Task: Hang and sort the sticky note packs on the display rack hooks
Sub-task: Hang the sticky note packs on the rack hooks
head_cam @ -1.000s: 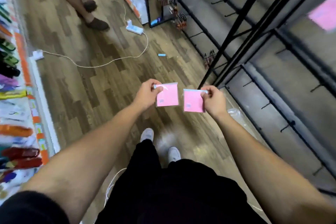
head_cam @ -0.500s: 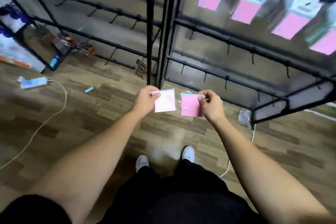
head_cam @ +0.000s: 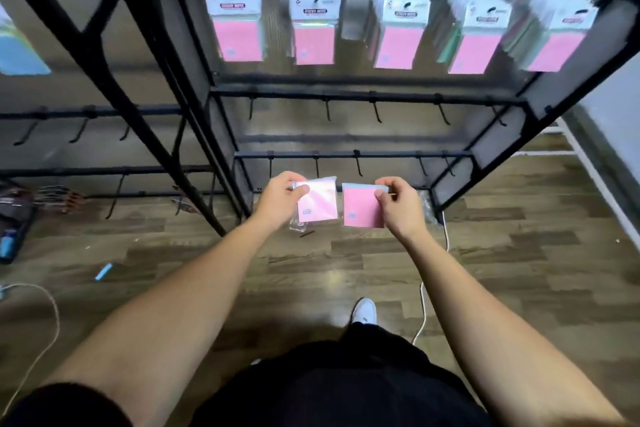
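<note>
Pinching pink packs in hands

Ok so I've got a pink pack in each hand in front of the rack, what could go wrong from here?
Both hands are full: the left hand and right hand each pinch a pack only by its top edge, so threading either onto a hook may be fiddly and one could slip. Also, a white cable runs beside your shoe, a possible trip hazard.
</note>
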`<state>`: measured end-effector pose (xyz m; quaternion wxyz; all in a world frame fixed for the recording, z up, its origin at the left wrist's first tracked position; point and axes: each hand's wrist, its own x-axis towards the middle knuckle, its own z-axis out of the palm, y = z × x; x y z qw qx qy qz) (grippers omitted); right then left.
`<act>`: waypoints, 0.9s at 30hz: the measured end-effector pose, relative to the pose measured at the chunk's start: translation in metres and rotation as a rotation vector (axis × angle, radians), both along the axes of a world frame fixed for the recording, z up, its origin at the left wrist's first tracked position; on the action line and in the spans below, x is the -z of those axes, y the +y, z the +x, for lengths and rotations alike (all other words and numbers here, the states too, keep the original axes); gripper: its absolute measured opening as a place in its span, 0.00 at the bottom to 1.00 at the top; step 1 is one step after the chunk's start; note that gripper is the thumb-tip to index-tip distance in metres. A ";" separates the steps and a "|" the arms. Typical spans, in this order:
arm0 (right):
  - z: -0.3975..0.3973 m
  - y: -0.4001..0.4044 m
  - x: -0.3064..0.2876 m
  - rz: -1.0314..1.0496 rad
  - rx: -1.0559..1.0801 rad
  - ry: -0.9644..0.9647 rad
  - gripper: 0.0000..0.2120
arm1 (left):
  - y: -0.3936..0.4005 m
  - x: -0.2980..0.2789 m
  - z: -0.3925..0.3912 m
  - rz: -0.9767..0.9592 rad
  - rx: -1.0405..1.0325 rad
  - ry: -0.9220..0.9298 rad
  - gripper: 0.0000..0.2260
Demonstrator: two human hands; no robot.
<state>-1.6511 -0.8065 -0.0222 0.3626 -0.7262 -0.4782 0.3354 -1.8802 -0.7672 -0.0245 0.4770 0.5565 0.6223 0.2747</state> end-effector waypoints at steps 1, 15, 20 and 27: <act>0.014 0.005 -0.002 0.010 0.004 -0.006 0.08 | 0.006 -0.003 0.015 -0.007 0.007 -0.008 0.08; 0.182 0.112 -0.163 0.469 -0.009 0.005 0.09 | 0.122 -0.163 0.173 0.384 0.123 -0.112 0.06; 0.196 0.151 -0.204 0.555 0.009 0.042 0.09 | 0.167 -0.217 0.188 0.502 0.128 -0.117 0.06; 0.198 0.177 -0.234 0.633 0.049 0.068 0.10 | 0.207 -0.236 0.199 0.606 0.127 -0.159 0.06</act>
